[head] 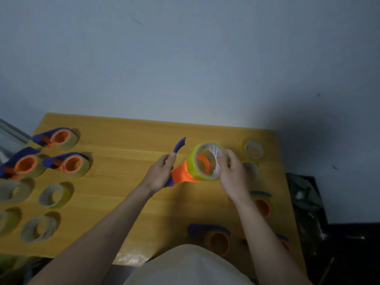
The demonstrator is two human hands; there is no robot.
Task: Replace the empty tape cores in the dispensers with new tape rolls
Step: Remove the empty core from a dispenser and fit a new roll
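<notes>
Above the middle of the wooden table (127,136), my left hand (160,171) grips the blue-and-orange tape dispenser (181,173) by its handle, its blue blade arm (180,145) sticking up. My right hand (230,171) holds a yellowish tape roll (193,161) against the dispenser's orange hub, thumb on the roll's white mesh inner core. Three loaded dispensers (67,163) lie at the far left. Several loose tape rolls (53,195) lie at the near left.
Two clear empty cores (254,149) stand at the far right of the table. More dispensers (218,237) lie in shadow at the near right. A dark bin with crumpled waste (306,198) stands right of the table. A pale wall rises behind.
</notes>
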